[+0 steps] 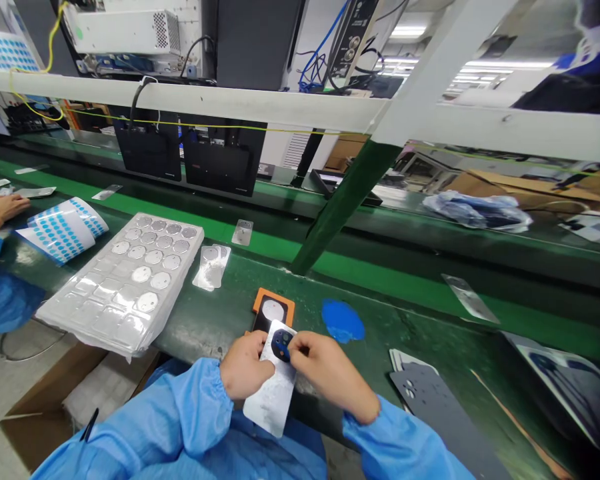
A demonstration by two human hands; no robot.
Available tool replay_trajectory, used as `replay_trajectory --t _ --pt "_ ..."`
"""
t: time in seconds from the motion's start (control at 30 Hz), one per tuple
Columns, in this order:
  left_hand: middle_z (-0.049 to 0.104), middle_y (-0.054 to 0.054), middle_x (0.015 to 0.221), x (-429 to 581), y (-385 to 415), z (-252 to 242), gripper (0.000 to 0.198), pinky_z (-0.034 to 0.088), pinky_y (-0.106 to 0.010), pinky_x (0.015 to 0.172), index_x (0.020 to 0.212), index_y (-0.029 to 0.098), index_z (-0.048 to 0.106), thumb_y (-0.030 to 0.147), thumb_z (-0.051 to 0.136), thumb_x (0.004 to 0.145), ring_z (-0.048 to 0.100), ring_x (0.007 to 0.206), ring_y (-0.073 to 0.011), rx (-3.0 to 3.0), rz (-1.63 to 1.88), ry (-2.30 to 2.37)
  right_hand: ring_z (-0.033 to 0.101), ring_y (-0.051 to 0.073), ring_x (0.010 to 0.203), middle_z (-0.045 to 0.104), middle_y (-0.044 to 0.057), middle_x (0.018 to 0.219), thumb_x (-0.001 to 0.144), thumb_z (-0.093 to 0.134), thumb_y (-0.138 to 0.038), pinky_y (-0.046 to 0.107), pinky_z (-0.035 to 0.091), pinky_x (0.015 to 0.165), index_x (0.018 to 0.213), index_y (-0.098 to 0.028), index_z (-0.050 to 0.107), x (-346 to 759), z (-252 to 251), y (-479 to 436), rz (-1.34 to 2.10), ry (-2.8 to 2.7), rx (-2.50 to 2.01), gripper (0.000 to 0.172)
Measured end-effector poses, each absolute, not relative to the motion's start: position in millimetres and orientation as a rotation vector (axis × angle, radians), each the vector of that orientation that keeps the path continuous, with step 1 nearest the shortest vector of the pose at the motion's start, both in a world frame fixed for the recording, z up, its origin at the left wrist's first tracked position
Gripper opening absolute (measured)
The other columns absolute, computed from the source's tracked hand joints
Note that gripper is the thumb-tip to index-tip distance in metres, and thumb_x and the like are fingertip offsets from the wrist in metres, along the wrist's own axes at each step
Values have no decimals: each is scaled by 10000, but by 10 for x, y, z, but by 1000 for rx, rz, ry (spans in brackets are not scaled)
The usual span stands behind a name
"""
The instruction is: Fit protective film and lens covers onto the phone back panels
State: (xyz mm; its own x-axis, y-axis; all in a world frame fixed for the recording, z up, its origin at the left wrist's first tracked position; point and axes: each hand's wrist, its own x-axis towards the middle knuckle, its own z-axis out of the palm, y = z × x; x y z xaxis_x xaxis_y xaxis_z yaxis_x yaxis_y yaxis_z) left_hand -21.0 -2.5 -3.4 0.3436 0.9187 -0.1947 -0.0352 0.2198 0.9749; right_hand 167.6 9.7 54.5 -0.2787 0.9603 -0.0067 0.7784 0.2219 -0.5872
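Note:
My left hand (245,367) grips a pale silver phone back cover (271,403) by its left edge, thumb on its face. A dark round camera plate (281,343) sits near the cover's top end. My right hand (327,370) is closed in a pinch at the right edge of that plate; whatever lies between its fingertips is too small to make out. Just beyond the cover is an orange and black fixture (290,310) with a white disc (273,310) in it. To the right of the fixture lies a blue round patch (343,321) on the bench.
A clear plastic tray (97,290) of round parts stands at left, near a blue-dotted sheet (63,230). Another person's hand (3,208) is at far left. Grey panels (430,400) lie at right. A green post (347,200) rises behind the fixture.

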Motion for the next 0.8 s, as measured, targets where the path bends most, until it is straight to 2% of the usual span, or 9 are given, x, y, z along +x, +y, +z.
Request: replay_trajectory --t 0.1,0.2,0.27,0.37,0.5,0.57,0.67,0.73,0.8 --pt "704 -34 820 -211 -37 -26 404 500 -276 669 994 141 631 53 551 607 659 754 -191 971 862 943 603 164 626 664 14 669 810 419 -250 258 419 588 749 -189 661 2127 581 380 616 -1976 -1746 257" --pt "686 -33 793 -221 -44 -13 412 484 -281 640 963 139 614 76 523 566 637 696 -181 773 894 889 619 210 735 678 131 778 867 331 -245 314 409 657 796 -133 668 2559 492 671 85 -1835 -1957 362" --pt "677 -33 788 -228 -41 -5 438 455 -270 608 966 138 612 93 503 545 606 653 -164 674 894 888 627 230 820 681 172 848 842 412 -207 334 409 710 750 -133 653 2730 362 804 -149 -1860 -1989 268" --pt "651 -32 758 -210 -22 19 436 417 -262 590 938 139 614 111 499 519 562 618 -147 562 889 866 648 238 836 694 123 828 706 519 -100 343 447 757 700 -170 629 2783 173 836 -116 -2035 -1910 131" --pt "608 -34 729 -80 11 106 357 420 -278 618 854 146 598 117 524 506 552 624 -151 400 946 679 587 299 1179 666 157 1193 763 461 -87 448 450 993 1102 -185 651 2477 74 447 -98 -2159 -1723 400" --pt "587 -34 728 24 21 178 310 433 -283 651 802 145 586 104 531 499 554 647 -150 329 964 566 463 288 1345 499 131 1450 815 512 -195 447 416 1091 1397 -204 461 2184 38 110 -20 -2273 -1530 584" --pt "565 -28 750 168 34 297 292 441 -275 688 783 148 579 80 544 501 554 685 -141 259 910 426 307 366 1441 235 175 1598 806 657 -403 553 410 1094 1547 -193 188 1766 -37 -313 143 -2276 -1152 902" --pt "544 -14 736 213 55 348 271 436 -268 676 791 156 570 81 561 531 546 674 -134 283 834 401 271 382 1455 226 172 1601 839 644 -393 600 416 1070 1554 -228 172 1631 -57 -413 112 -2188 -1027 872" --pt "539 -2 719 189 96 341 268 426 -267 644 836 166 568 98 577 577 542 650 -134 380 781 457 334 352 1433 361 139 1549 901 553 -286 601 441 1046 1529 -277 261 1638 -23 -361 84 -2141 -965 693"
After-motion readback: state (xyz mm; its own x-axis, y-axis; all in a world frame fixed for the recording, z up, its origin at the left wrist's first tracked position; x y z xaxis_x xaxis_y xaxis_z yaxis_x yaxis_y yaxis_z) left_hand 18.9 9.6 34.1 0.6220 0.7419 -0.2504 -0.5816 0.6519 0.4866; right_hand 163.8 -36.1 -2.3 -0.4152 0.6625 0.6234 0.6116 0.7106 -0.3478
